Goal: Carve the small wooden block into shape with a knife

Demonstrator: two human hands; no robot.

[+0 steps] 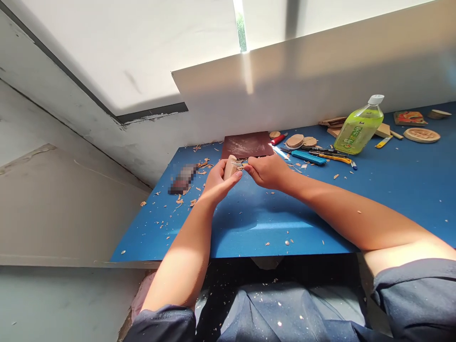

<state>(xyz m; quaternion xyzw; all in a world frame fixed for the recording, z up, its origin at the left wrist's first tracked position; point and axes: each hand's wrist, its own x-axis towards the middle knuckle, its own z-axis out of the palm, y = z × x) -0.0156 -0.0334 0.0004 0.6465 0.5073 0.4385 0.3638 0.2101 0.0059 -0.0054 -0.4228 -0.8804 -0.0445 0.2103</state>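
My left hand [218, 183] is wrapped round a small, pale wood block [230, 167] with a rounded top, held upright above the table. In my closed right hand [265, 171] is a carving knife [237, 164], its thin blade lying against the wood from the right. My fingers cover most of its handle. The left thumb stretches along the block's near side, close to the blade. Behind both hands a dark red-brown sheet [247, 144] lies on the blue table [242, 237], partly hidden by them.
Wood shavings [180, 201] litter the left side. A pixelated flat item [183, 179] lies there. To the right are a blue cutter [308, 157], a red-handled tool [278, 139], pens, wood discs [295, 141] and a green-liquid bottle [359, 126]. A carved wood disc [422, 135] lies farther right.
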